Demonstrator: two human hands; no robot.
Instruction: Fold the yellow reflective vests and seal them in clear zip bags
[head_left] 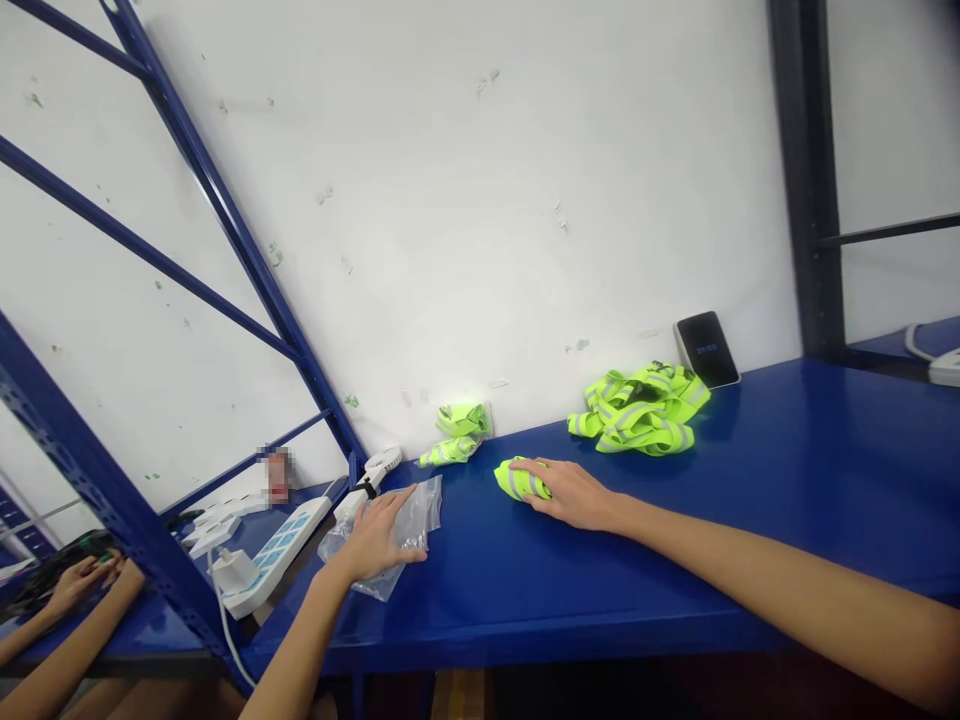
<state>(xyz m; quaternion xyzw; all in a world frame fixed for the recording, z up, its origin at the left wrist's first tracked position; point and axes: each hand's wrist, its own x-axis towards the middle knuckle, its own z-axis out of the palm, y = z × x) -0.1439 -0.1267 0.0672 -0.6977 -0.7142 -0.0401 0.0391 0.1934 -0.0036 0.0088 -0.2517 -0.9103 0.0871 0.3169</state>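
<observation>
Closest, the person's left hand [379, 540] lies over clear plastic bags [431, 508] on the blue table [487, 590], its fingers spread and the thumb well apart from them; the plastic shows on both sides of the fingers. To the right of that thumb, the right hand [566, 492] has its fingers clamped on a small yellow roll [516, 480] with grey stripes, which pokes out past the fingertips. Left of the left fingers lies a long power strip [281, 555] with a white plug in it, and farther left, beyond a blue post [97, 480], are another person's hands [79, 580]. Just past the left fingertips lies a white fan [384, 460]. Beyond and between the two hands, two yellow bundles [461, 420] sit by the wall [525, 220]. Past the right fingers, to the right, a loose heap of yellow straps [637, 410] spreads out, and behind it a phone [709, 350] leans on the wall.
</observation>
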